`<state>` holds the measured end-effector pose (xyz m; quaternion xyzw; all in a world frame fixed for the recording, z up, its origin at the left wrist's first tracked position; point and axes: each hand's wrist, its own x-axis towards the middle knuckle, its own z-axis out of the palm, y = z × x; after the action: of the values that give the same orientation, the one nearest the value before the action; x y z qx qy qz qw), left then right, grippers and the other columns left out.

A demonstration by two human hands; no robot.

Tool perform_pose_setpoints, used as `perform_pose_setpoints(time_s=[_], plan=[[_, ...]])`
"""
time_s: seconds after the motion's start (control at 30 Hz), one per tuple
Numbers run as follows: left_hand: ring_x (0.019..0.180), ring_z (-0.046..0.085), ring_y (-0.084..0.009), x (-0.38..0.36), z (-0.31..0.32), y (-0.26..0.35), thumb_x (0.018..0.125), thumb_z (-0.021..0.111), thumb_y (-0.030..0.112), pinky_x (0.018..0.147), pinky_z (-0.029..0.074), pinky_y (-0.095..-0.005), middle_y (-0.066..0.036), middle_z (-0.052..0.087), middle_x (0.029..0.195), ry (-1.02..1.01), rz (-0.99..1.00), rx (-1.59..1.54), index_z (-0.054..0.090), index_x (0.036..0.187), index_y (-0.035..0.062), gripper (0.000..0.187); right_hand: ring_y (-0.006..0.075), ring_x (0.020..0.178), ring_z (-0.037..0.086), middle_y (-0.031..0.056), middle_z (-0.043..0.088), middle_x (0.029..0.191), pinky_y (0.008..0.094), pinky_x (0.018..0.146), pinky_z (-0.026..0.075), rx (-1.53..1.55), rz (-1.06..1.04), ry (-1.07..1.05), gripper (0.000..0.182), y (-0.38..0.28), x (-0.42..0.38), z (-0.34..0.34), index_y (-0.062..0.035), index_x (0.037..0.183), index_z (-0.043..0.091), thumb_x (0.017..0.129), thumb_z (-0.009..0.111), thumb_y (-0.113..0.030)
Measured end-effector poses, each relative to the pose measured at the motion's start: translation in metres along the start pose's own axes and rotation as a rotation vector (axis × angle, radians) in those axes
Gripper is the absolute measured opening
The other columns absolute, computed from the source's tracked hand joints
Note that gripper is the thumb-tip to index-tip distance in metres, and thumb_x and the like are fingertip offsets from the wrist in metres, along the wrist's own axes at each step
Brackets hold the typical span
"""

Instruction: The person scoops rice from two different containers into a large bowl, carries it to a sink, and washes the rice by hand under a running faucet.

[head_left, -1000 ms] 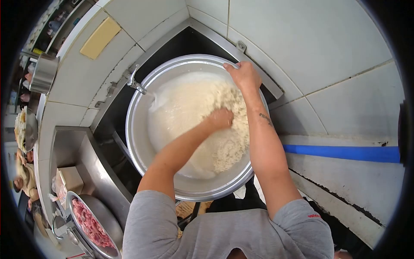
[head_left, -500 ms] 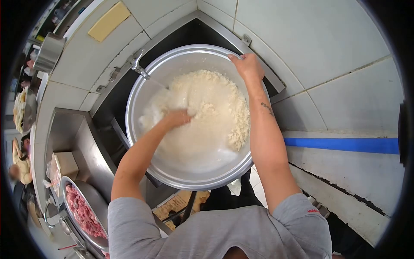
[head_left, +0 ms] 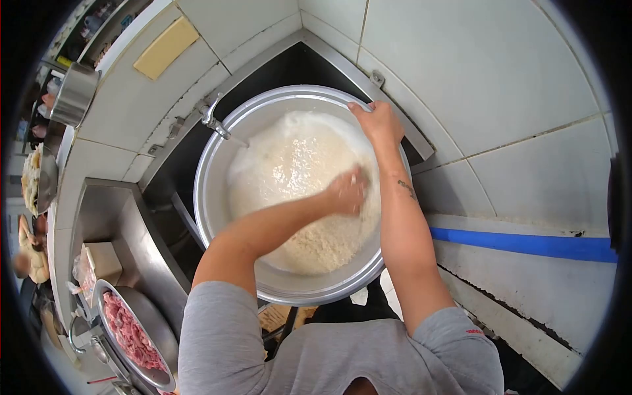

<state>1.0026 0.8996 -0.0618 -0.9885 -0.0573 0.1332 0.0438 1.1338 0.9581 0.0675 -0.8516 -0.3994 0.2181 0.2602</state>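
Observation:
A large round aluminium pot [head_left: 209,217] sits in the corner sink, with wet white rice [head_left: 322,247] and cloudy, foamy water [head_left: 289,158] inside it. My right hand [head_left: 378,123] grips the far right rim, thumb over the edge. Inside the pot, on its right side, my left hand [head_left: 349,191] is just at the surface of the rice and water, wet and smeared by motion, so I cannot tell how its fingers are held. From the faucet [head_left: 214,118] at the left rim, a thin stream of water runs into the pot.
To the left is a steel sink basin [head_left: 125,214] with a white block-like container [head_left: 103,261]. Nearer me stands a metal bowl of raw meat [head_left: 131,332]. A yellow sponge-like block [head_left: 166,47] lies on the tiled ledge by a steel pot [head_left: 76,95]. Tiled walls close the corner.
My left hand has swept across the pot from the left-centre to the right side. The rice now heaps toward the near side, with water over the far part. My right hand stays on the rim.

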Motion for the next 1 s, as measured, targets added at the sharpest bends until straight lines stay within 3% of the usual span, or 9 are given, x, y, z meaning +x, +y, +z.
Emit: perform_pose_setpoints(time_s=[0.1,0.17,0.3,0.4,0.47,0.67,0.77,0.9,1.0], plan=[[0.123,0.041,-0.0295,0.027,0.019,-0.059,0.080,0.044,0.052,0.105,0.016,-0.0501,-0.009,0.056,0.121,-0.249,-0.247,0.166,0.065,0.106,0.0125,0.051,0.0327,0.092,0.063,0.0197,0.065,0.095,0.0403,0.079,0.047,0.013,-0.005,-0.015,0.057,0.003,0.003,0.002,-0.0026,0.103,0.063,0.070,0.065,-0.050],[0.123,0.042,-0.0283,0.008,-0.026,-0.092,0.084,0.039,0.050,0.106,0.017,-0.0465,-0.009,0.055,0.123,-0.386,-0.369,0.039,0.062,0.111,0.0128,0.052,0.0328,0.092,0.063,0.0197,0.065,0.095,0.0404,0.079,0.047,0.009,-0.006,-0.032,0.058,0.002,0.003,0.001,-0.0024,0.104,0.063,0.070,0.065,-0.050],[0.116,0.049,-0.0259,-0.028,-0.022,-0.134,0.084,0.037,0.053,0.099,0.030,-0.0469,-0.007,0.058,0.119,-0.434,-0.740,-0.148,0.062,0.114,0.0138,0.055,0.0328,0.092,0.063,0.0198,0.065,0.095,0.0403,0.079,0.047,0.011,-0.014,-0.038,0.059,0.006,0.006,0.005,-0.0019,0.104,0.063,0.070,0.065,-0.050],[0.113,0.051,-0.0262,-0.082,0.043,-0.177,0.087,0.036,0.050,0.094,0.037,-0.0455,-0.009,0.057,0.119,-0.464,-0.630,-0.351,0.055,0.122,0.0118,0.055,0.0283,0.079,0.064,0.0142,0.066,0.082,0.0374,0.073,0.047,0.010,-0.043,0.022,0.060,0.012,0.010,0.012,-0.0013,0.097,0.065,0.068,0.066,-0.054],[0.110,0.052,-0.0261,-0.129,0.054,-0.179,0.088,0.036,0.048,0.093,0.038,-0.0442,-0.009,0.058,0.116,-0.514,-0.696,-0.546,0.054,0.122,0.0107,0.054,0.0311,0.087,0.063,0.0177,0.066,0.090,0.0393,0.077,0.047,0.037,-0.018,-0.039,0.058,0.009,0.009,0.008,-0.0015,0.101,0.064,0.070,0.066,-0.050],[0.099,0.056,-0.0257,-0.217,0.066,-0.108,0.089,0.037,0.040,0.089,0.042,-0.0402,-0.011,0.060,0.108,-0.457,-0.989,-1.273,0.050,0.125,0.0074,0.050,0.0322,0.090,0.063,0.0191,0.066,0.093,0.0403,0.078,0.048,0.053,-0.002,-0.047,0.056,0.009,0.007,0.005,-0.0023,0.102,0.063,0.070,0.067,-0.048],[0.094,0.058,-0.0254,-0.208,0.051,-0.045,0.090,0.037,0.037,0.087,0.043,-0.0383,-0.012,0.060,0.103,-0.251,-1.166,-2.059,0.048,0.126,0.0057,0.048,0.0319,0.090,0.063,0.0187,0.066,0.094,0.0400,0.078,0.048,0.049,0.003,-0.052,0.056,0.007,0.007,0.003,-0.0028,0.102,0.063,0.070,0.067,-0.048],[0.087,0.060,-0.0252,-0.140,0.021,0.041,0.091,0.038,0.032,0.084,0.046,-0.0356,-0.013,0.062,0.097,-0.092,-1.034,-2.956,0.045,0.127,0.0035,0.046,0.0313,0.091,0.063,0.0181,0.066,0.094,0.0394,0.078,0.048,0.063,-0.003,-0.069,0.055,0.011,0.011,0.006,-0.0031,0.102,0.063,0.071,0.067,-0.048],[0.082,0.062,-0.0250,-0.072,0.007,0.074,0.092,0.038,0.028,0.082,0.048,-0.0337,-0.014,0.062,0.093,0.011,-0.913,-3.300,0.043,0.128,0.0019,0.045,0.0308,0.091,0.063,0.0177,0.066,0.094,0.0392,0.079,0.047,0.041,0.022,-0.072,0.055,0.003,0.004,-0.001,-0.0034,0.102,0.063,0.071,0.066,-0.048]])
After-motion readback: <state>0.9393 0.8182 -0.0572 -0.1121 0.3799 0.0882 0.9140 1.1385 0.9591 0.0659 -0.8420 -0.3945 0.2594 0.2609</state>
